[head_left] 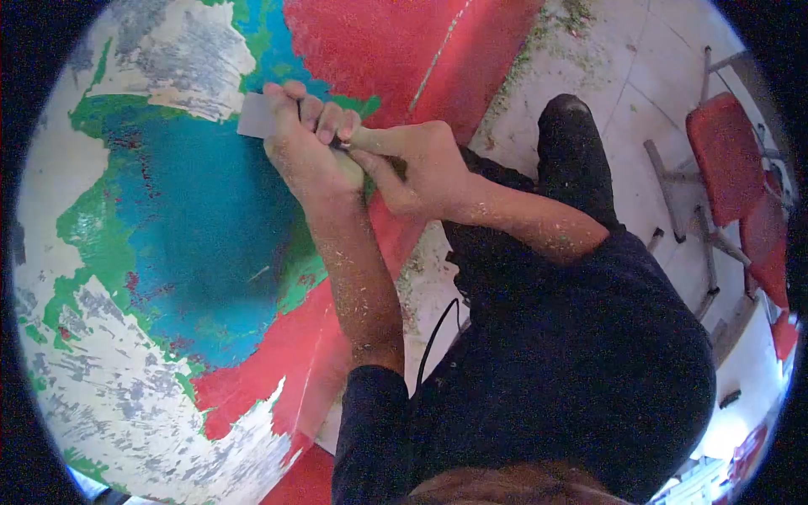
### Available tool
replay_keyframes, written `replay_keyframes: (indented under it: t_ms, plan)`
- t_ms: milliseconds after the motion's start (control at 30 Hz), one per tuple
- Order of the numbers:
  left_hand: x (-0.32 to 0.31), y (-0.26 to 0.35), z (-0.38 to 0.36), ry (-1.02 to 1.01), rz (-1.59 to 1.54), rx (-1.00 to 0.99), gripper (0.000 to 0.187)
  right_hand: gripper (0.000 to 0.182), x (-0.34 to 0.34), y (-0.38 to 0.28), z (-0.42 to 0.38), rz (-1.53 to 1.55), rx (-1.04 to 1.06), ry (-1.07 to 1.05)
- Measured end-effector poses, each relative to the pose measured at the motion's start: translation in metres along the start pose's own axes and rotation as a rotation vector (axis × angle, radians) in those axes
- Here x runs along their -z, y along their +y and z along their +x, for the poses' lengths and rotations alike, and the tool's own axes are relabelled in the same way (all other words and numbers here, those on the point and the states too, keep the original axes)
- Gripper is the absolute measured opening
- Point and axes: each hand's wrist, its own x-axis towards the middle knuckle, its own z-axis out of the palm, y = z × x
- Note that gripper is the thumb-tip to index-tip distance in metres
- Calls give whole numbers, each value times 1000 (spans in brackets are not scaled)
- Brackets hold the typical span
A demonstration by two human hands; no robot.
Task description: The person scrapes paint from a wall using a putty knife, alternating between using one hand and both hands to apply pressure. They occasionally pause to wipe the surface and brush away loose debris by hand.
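Observation:
A scraper with a flat, pale metal blade rests against or just over a painted surface, at the upper edge of a teal patch. My left hand is closed around it close behind the blade, fingers curled over the top. Behind that, my right hand is closed at the handle end, its fingertips meeting the left palm. Most of the handle is hidden by both hands. Red, teal and green paint covers part of the surface, with ragged scraped whitish-grey areas around it. Small flakes cling to both forearms.
Paint flakes lie scattered on the pale tiled floor along the surface's red edge. My dark-clad leg extends over the floor. Red chairs with metal legs stand at the right. A black cable hangs beside my clothing.

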Motion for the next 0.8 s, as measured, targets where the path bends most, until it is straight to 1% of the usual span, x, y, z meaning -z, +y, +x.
replay_keyframes:
  t_ms: [100, 200, 300, 400, 500, 600, 667, 733, 800]
  plan:
    - [6, -3, -7, 7, 42, -14, 28, 21, -6, 5, -7, 13, 36, -15]
    - [7, 1, -6, -20, 24, -11, 29, 21, -15, 9, -5, 28, 133, 75]
    - [-6, 9, -7, -35, 96, -65, 30, 21, -10, 0, 0, 67, 69, 68]
    - [-8, 13, 0, 9, 107, -53, 31, 22, -14, 0, 7, 41, 76, 87]
    - [-9, 10, 3, 8, 49, -59, 30, 23, -5, -2, 10, 39, 58, 39]
    - [-4, 2, -1, 35, 71, -50, 30, 23, -13, 11, 2, -1, 116, 70]
    - [-10, 13, 11, -54, 329, -284, 31, 23, -9, -6, 29, 49, 119, 80]
    - [-17, 44, 18, -148, 276, -306, 33, 23, -14, -14, 23, 75, 66, 57]
    - [-9, 33, 6, 9, 264, -190, 32, 23, -17, -14, 17, 52, 74, 25]
